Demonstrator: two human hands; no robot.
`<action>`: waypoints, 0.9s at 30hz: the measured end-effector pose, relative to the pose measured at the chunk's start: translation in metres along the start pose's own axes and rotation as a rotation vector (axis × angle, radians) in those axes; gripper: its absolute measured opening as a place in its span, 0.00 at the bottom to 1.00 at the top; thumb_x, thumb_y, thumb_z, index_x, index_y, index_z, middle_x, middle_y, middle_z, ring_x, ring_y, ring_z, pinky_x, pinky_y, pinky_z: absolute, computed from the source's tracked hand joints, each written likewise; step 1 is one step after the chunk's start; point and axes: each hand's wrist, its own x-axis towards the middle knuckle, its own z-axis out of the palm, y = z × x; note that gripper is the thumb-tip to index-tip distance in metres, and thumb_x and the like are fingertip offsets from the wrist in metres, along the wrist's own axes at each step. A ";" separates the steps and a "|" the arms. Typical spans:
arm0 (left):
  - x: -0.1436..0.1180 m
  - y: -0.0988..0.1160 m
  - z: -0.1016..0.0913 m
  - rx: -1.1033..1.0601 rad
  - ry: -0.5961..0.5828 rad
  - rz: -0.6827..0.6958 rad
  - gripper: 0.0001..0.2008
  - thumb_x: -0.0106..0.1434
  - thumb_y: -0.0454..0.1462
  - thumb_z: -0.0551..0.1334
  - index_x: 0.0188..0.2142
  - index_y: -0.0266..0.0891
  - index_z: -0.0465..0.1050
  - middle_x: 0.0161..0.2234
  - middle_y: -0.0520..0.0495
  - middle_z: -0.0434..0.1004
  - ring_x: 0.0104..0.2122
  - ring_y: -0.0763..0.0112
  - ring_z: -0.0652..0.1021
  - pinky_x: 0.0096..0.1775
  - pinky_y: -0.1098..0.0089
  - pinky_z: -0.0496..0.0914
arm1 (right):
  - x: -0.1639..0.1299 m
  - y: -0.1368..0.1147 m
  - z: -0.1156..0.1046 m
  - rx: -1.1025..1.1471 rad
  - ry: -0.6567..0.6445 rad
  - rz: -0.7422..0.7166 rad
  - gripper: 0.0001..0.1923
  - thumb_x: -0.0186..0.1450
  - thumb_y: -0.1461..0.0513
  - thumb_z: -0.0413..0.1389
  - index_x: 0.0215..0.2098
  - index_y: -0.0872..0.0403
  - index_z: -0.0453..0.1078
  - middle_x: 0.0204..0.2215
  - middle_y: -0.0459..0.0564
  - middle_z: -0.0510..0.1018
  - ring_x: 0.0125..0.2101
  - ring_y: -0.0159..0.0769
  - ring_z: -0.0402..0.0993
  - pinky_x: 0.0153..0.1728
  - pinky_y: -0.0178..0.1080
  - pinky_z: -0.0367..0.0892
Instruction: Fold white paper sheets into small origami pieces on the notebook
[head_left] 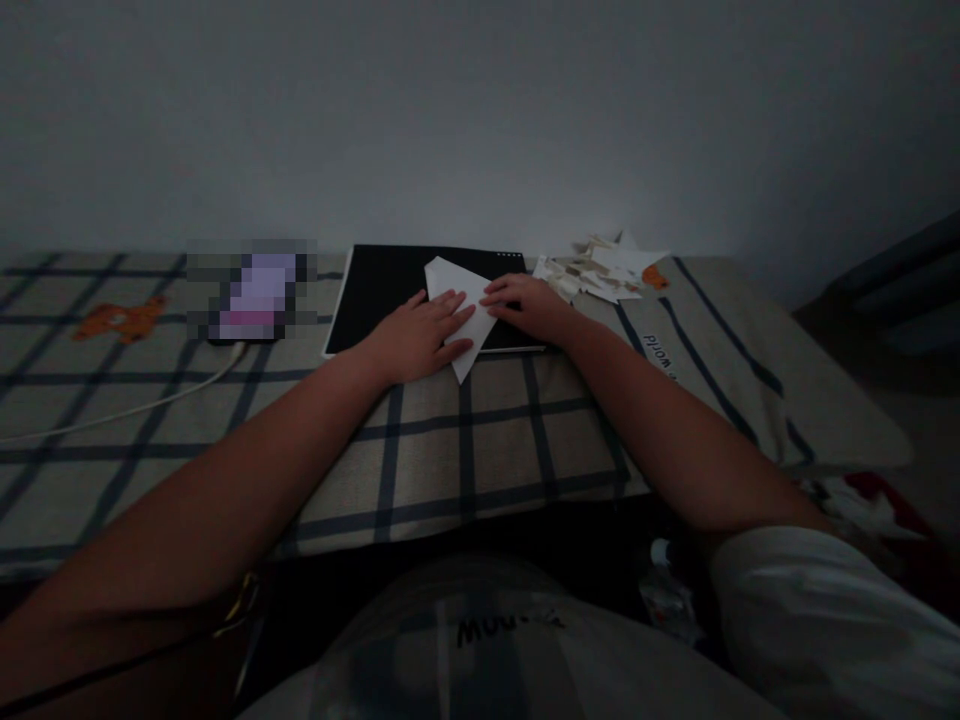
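Observation:
A white sheet of paper (453,279), folded to a pointed shape, lies on a black flat board or folder (382,285) with a pale edge. Its lower tip reaches past the board's front edge. My left hand (421,338) rests on the paper's left side, fingers spread and stretched across it. From the right, my right hand (534,304) lays its fingertips on the paper's right edge, fingers slightly bent and a little apart. Part of the paper is hidden beneath the fingers.
A checked cloth (450,450) covers the table. To the left lies a phone (255,295), partly pixelated, with a white cable (172,398). A heap of white paper pieces (600,270) sits at the back right, beside the wall (480,120). Below the table edge is a clear bottle (667,595).

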 end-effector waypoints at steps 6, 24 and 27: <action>-0.002 0.001 -0.004 -0.011 -0.001 -0.004 0.33 0.82 0.49 0.49 0.79 0.37 0.56 0.80 0.34 0.51 0.79 0.52 0.57 0.76 0.46 0.50 | -0.002 -0.008 -0.007 -0.036 0.050 0.025 0.15 0.76 0.60 0.57 0.52 0.47 0.86 0.56 0.53 0.86 0.57 0.47 0.79 0.63 0.55 0.71; -0.004 -0.031 -0.010 -0.042 0.142 -0.002 0.29 0.78 0.49 0.52 0.70 0.44 0.74 0.71 0.41 0.73 0.70 0.46 0.71 0.69 0.45 0.66 | -0.003 -0.019 -0.016 -0.147 -0.053 0.009 0.13 0.72 0.61 0.59 0.45 0.51 0.87 0.48 0.57 0.86 0.51 0.51 0.78 0.56 0.54 0.70; -0.003 -0.031 -0.011 -0.042 0.129 0.014 0.29 0.78 0.49 0.50 0.70 0.44 0.74 0.72 0.43 0.73 0.69 0.50 0.72 0.68 0.49 0.67 | -0.005 -0.021 -0.016 -0.157 -0.035 -0.003 0.12 0.72 0.59 0.60 0.46 0.51 0.87 0.48 0.57 0.85 0.50 0.51 0.77 0.55 0.54 0.70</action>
